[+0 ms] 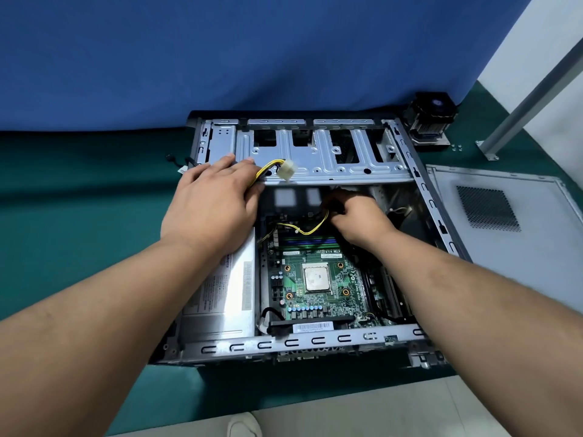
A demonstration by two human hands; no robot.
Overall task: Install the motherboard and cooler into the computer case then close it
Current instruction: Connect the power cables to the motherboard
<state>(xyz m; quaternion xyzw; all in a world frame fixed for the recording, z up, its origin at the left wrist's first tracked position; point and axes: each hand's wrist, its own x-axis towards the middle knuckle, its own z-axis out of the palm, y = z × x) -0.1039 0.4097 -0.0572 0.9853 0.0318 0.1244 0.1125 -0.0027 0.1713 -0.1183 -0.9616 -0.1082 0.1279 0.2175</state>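
Note:
The open computer case [315, 340] lies on its side on a green mat. The green motherboard [318, 288] sits inside it, its bare CPU [316, 278] facing up. My left hand [211, 206] lies flat on the drive cage and the power supply's edge, pressing down a yellow-black cable bundle with a white connector [286, 169]. My right hand [356, 216] reaches deep into the case beyond the motherboard, fingers curled round a black plug with yellow wires [310, 229]. The cooler [430, 119] stands outside, at the case's far right corner.
The grey side panel [504, 222] with a mesh vent lies flat to the right of the case. Small screws [456, 147] lie by the cooler. A metal table leg [517, 111] stands at the far right. A blue cloth wall [252, 52] runs behind. The silver power supply [220, 298] fills the case's left side.

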